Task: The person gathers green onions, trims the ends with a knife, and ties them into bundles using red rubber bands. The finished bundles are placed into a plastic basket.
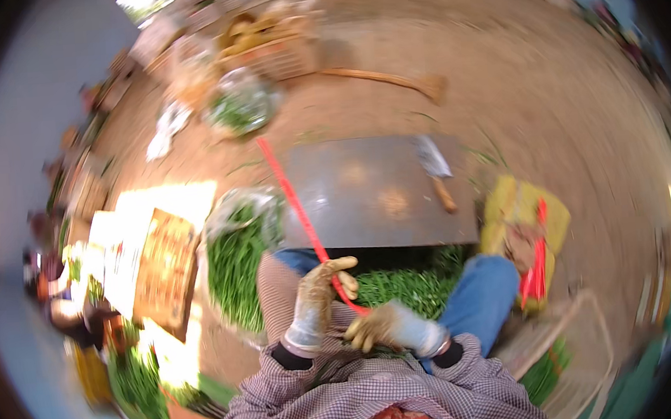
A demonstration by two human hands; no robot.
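A long red plastic strip runs from my left hand, in a dirty work glove, up and left over the edge of a low metal-topped table. Its lower end reaches my right hand, gloved too, with the fingers curled at the strip. Some green stalks show under that hand, partly hidden. Chopped-looking greens lie between my knees under the table's near edge. A cleaver with a wooden handle rests on the tabletop at the right. Left of the table, a clear plastic bag holds long green stalks.
A yellow bundle with red strips lies at the right. A wooden box stands at the left. Farther off are a bag of greens, a filled crate and a straw broom. A person is at the far left.
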